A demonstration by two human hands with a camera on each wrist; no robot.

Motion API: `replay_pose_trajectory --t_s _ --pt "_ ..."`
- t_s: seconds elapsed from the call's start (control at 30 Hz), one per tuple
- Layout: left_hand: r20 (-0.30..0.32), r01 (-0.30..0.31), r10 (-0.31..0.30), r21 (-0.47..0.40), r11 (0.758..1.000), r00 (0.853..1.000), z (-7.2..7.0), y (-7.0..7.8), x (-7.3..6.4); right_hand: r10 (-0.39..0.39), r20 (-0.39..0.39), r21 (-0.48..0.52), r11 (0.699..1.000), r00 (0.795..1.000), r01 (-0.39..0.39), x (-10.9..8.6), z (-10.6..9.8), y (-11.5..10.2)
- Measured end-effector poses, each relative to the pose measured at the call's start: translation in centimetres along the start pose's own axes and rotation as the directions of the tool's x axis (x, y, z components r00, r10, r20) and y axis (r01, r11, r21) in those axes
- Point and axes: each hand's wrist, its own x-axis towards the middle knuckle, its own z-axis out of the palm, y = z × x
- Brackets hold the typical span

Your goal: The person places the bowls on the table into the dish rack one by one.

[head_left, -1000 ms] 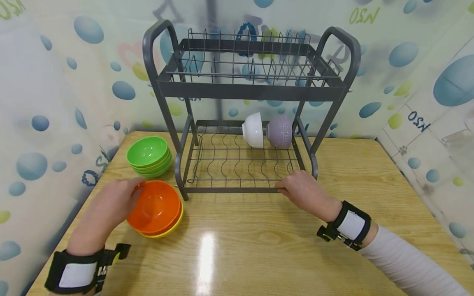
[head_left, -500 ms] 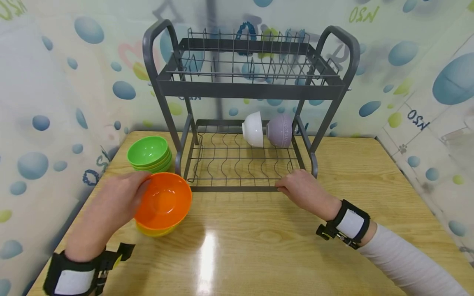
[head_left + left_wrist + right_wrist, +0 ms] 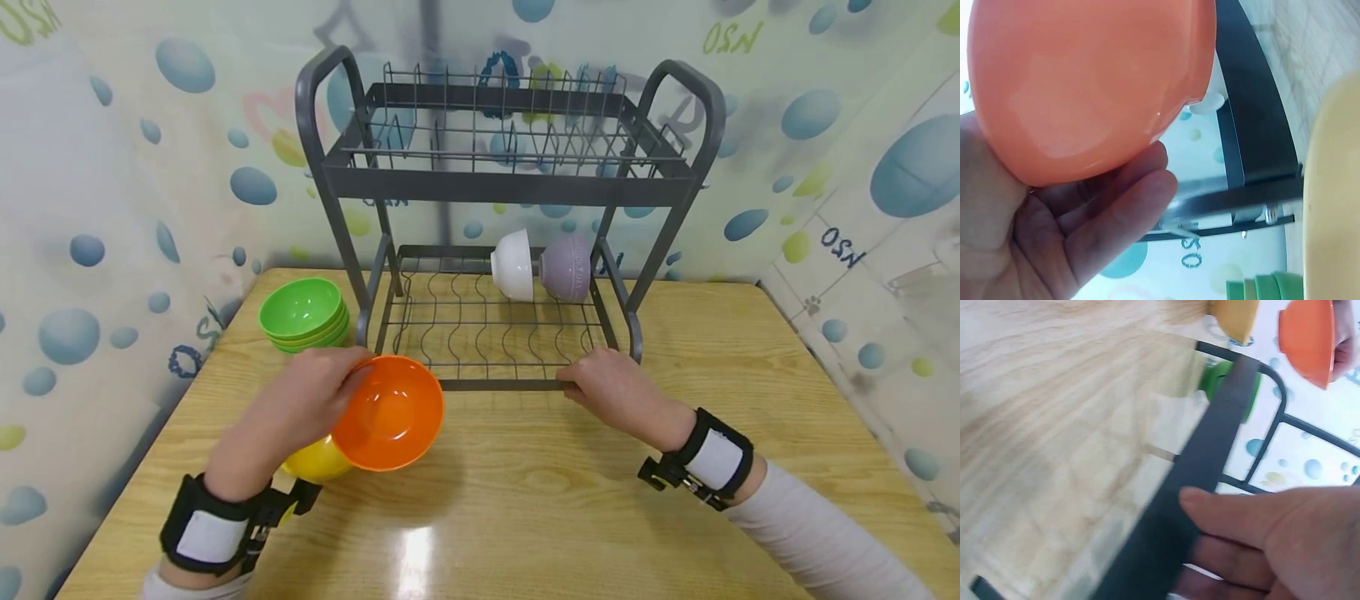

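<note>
My left hand (image 3: 315, 396) pinches an orange bowl (image 3: 393, 417) by its left rim, holding it above the table in front of the rack's left leg. Its smooth outer side fills the top of the left wrist view, with fingers (image 3: 1122, 212) under its edge. A yellow bowl (image 3: 318, 460) stands on the table, partly hidden by the hand and the orange bowl. My right hand (image 3: 618, 387) grips the lower front bar of the grey dish rack (image 3: 495, 385), thumb on the bar's outer face in the right wrist view. A white bowl (image 3: 513, 265) and a purple bowl (image 3: 567, 268) stand on edge in the lower tier.
A stack of green bowls (image 3: 302, 310) stands left of the rack. The rack's upper wire tier (image 3: 510, 187) overhangs the lower one. Behind the wooden table (image 3: 540, 517) is a patterned wall covering (image 3: 187, 167).
My left hand has lifted the orange bowl off the yellow one and carried it to the right. The right hand stays on the rack's front bar.
</note>
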Motion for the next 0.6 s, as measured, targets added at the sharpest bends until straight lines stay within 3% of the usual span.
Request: replay_pose_trajectory --t_s 0.13,0.2,0.27,0.33,0.43,0.53,0.6 --pt "0.024 -0.014 0.015 -0.037 0.999 1.0 0.5 0.7 0.7 -0.028 -0.011 -0.003 1.0 1.0 0.028 0.1 -1.3 -1.0" --pt "0.037 -0.02 0.022 -0.054 0.998 0.999 0.7 1.1 1.0 -0.085 -0.074 0.019 0.996 0.994 0.086 0.1 -2.1 -1.7" --pt "0.053 -0.026 0.029 -0.064 0.998 0.998 0.9 1.4 1.3 -0.178 -0.156 0.031 0.982 0.972 0.185 0.0 -2.8 -2.4" --pt "0.066 -0.031 0.036 -0.072 0.997 0.997 1.1 1.6 1.6 -0.289 -0.232 0.031 0.952 0.929 0.304 0.1 -3.4 -3.1" --pt "0.076 -0.037 0.043 -0.08 0.996 0.996 1.4 1.8 1.8 -0.451 -0.301 -0.015 0.883 0.84 0.468 0.2 -3.6 -4.3" --pt "0.079 -0.046 0.054 -0.092 0.995 0.995 1.7 1.8 1.9 -0.563 -0.327 -0.063 0.815 0.759 0.577 0.5 -3.2 -5.3" --pt "0.081 -0.053 0.061 -0.103 0.993 0.995 1.8 1.8 2.0 -0.614 -0.329 -0.097 0.778 0.718 0.621 0.7 -2.8 -5.9"
